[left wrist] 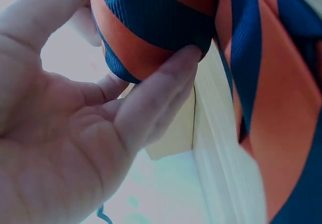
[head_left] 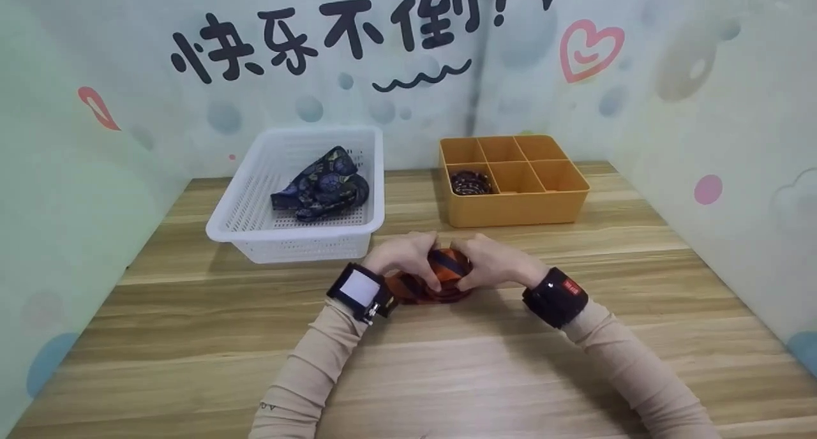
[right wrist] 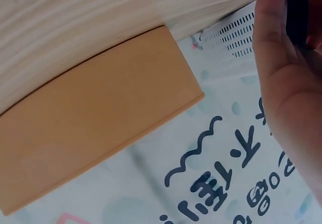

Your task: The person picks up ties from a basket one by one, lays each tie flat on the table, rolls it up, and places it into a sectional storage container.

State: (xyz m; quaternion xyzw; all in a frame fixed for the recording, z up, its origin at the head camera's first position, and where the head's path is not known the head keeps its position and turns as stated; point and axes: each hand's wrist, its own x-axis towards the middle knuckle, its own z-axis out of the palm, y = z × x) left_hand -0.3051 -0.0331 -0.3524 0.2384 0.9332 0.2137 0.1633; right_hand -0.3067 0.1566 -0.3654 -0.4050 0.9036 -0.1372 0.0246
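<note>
An orange and navy striped necktie (head_left: 449,265) is partly rolled up over the wooden table, in front of the basket and the box. My left hand (head_left: 408,255) grips the roll from its left side, thumb and fingers curved round it. From the other side my right hand (head_left: 496,260) grips the same roll. In the left wrist view the rolled necktie (left wrist: 156,27) lies between thumb and fingertips, with a loose length hanging beside it. The right wrist view catches only the edge of the right hand (right wrist: 287,78) and a sliver of the necktie.
A white perforated basket (head_left: 300,236) at the back left holds a crumpled dark blue patterned necktie (head_left: 329,180). Back right stands an orange divided box (head_left: 517,210); a dark rolled necktie (head_left: 471,182) sits in its front left compartment. Printed cloth walls (head_left: 408,120) border the table (head_left: 447,375).
</note>
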